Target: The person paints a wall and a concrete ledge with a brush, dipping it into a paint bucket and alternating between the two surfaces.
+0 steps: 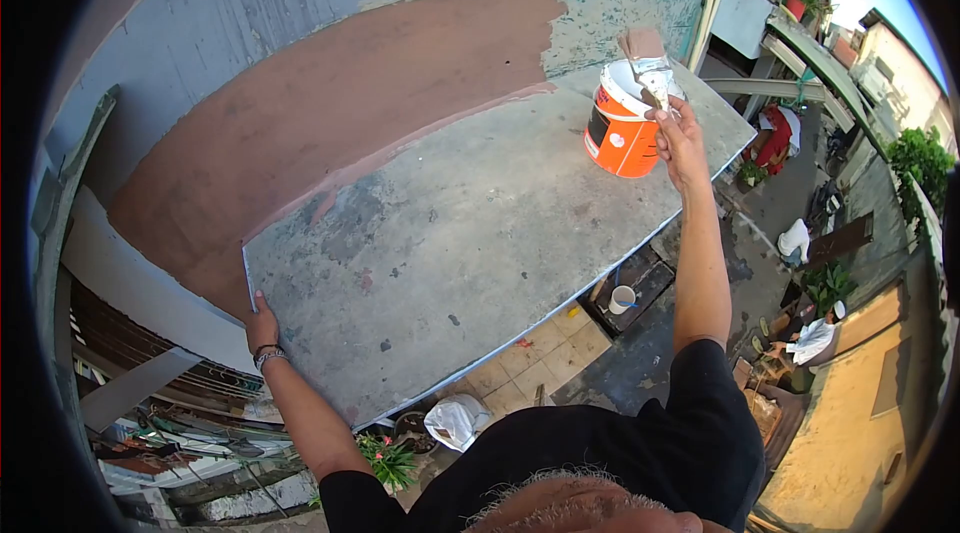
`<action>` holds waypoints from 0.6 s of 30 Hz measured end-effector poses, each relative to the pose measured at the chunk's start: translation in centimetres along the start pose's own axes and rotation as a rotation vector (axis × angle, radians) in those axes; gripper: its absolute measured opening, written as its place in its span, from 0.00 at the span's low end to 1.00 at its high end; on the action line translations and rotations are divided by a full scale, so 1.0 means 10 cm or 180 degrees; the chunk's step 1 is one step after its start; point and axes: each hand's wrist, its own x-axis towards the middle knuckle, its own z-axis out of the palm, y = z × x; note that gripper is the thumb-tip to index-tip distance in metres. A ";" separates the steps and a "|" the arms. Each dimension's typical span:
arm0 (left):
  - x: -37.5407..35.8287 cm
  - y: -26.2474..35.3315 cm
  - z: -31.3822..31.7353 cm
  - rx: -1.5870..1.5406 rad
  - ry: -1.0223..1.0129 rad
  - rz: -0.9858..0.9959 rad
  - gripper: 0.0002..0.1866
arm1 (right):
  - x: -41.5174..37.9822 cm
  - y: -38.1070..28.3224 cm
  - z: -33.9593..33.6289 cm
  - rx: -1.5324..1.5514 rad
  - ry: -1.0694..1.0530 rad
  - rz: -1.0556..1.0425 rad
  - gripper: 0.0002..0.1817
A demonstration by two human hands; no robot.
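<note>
My right hand (680, 141) grips the handle of a wide paintbrush (651, 68), its bristles pointing up and away over the rim of an orange paint bucket (622, 138). The bucket stands on a grey concrete slab (470, 233), near its far right end. My left hand (262, 325) rests at the slab's left edge, fingers apart and holding nothing. Behind the slab, the wall carries a brownish-pink painted area (380, 83), with grey paint above it and a patchy greenish stretch at the right.
Below the slab's front edge lie a tiled floor (530, 358), a white cup (622, 299), a white bag (456, 421) and a flowering plant (388, 463). Two people, one seated (812, 341) and one farther off (795, 241), are down in the alley at right.
</note>
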 end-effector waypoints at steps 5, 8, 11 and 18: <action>-0.12 0.08 -0.08 0.0013 0.0035 -0.0018 0.46 | 0.37 0.20 0.81 0.0188 -0.0106 0.0059 0.30; -0.13 0.09 -0.09 0.0032 0.0039 -0.0051 0.46 | 0.77 0.45 1.15 0.0359 0.0055 0.0163 0.31; -0.03 0.00 -0.02 0.0043 -0.0010 -0.0067 0.46 | 1.08 0.84 1.35 0.0761 0.0286 0.0577 0.30; -0.08 0.06 -0.07 0.0128 -0.0022 -0.0093 0.45 | 1.69 1.50 1.47 0.0258 0.0749 0.0228 0.27</action>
